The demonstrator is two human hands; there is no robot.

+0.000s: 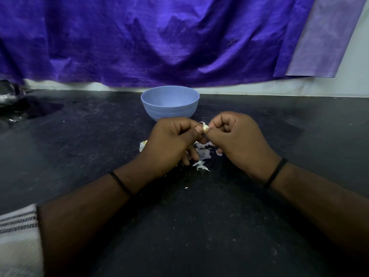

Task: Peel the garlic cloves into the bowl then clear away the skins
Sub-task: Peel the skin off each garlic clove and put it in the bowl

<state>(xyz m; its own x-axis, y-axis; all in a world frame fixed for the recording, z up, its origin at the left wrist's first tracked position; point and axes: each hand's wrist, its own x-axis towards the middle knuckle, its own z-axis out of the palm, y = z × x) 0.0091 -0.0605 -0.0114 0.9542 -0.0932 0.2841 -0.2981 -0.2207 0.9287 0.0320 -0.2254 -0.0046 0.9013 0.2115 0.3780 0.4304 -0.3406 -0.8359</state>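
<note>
Garlic clove [205, 128] pinched between left hand [171, 142] and right hand [239, 140], no writing readable

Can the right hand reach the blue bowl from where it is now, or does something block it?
Probably yes. The right hand pinches the garlic clove together with the left hand, just in front of the blue bowl. Only bare black counter lies between.

A purple cloth [159, 41] hangs in folds across the top of the frame, with a paler lilac strip [327, 37] at upper right. Below it runs a dark speckled countertop [199, 226]; a shiny, blurred object [10, 92] sits at the far left edge, and striped fabric [18, 226] shows at lower left.
</note>
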